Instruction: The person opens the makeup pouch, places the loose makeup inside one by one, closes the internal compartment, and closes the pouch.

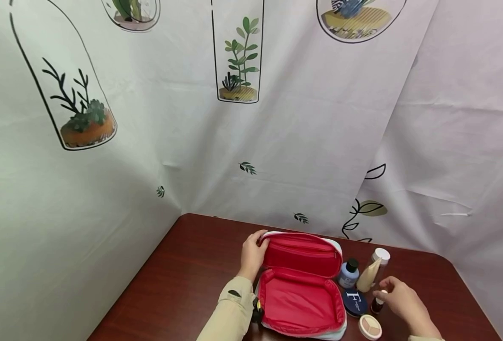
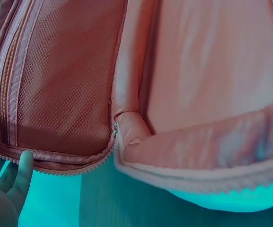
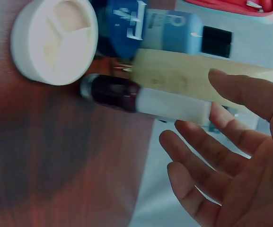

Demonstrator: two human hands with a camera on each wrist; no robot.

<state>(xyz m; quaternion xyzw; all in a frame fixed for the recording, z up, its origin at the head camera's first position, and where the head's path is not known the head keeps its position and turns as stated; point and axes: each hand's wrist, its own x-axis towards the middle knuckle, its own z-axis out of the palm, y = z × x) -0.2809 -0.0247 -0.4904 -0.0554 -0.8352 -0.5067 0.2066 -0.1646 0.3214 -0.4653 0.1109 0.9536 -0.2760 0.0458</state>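
An unzipped case with a red lining (image 1: 300, 303) lies on the table, its lid (image 1: 300, 255) raised. My left hand (image 1: 252, 253) holds the lid's left edge, thumb inside; in the left wrist view the fingers of my left hand (image 2: 8, 184) lie along the zipped rim beside a mesh pocket (image 2: 70, 80). Over a small dark bottle with a white cap (image 1: 377, 305), my right hand (image 1: 405, 300) is spread. In the right wrist view my right hand (image 3: 231, 156) has thumb and fingers apart around the cap end of the bottle (image 3: 112, 92); whether they touch is unclear.
Right of the case stand a blue bottle (image 1: 348, 274), a cream tube (image 1: 368, 277) and a white-capped clear container (image 1: 381, 255). A dark blue round case (image 1: 354, 302) and a round three-part compact (image 1: 370, 327) lie nearer. A patterned cloth (image 1: 277, 142) hangs behind the table (image 1: 183, 265).
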